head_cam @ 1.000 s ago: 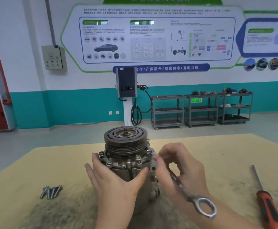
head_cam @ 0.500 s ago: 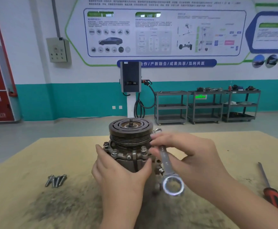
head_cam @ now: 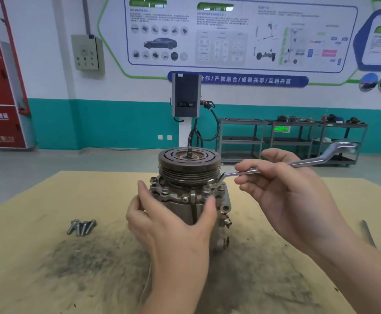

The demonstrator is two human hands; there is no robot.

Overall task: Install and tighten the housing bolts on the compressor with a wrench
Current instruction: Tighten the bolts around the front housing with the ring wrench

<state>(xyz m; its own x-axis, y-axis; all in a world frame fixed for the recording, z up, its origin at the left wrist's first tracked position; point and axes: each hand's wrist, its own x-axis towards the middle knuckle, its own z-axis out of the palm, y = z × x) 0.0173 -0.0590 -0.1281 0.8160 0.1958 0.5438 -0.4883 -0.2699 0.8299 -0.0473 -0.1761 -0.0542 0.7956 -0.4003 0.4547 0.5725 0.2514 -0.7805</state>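
A compressor (head_cam: 188, 191) stands upright mid-table (head_cam: 48, 200), the left hand (head_cam: 173, 225) wrapped around its housing. The right hand (head_cam: 284, 196) pinches a wrench (head_cam: 275, 167) whose ring end sits on a flange bolt (head_cam: 212, 182) right of the pulley. Spare bolts (head_cam: 81, 226) lie left. Seat the ring squarely and brace the housing before pulling.
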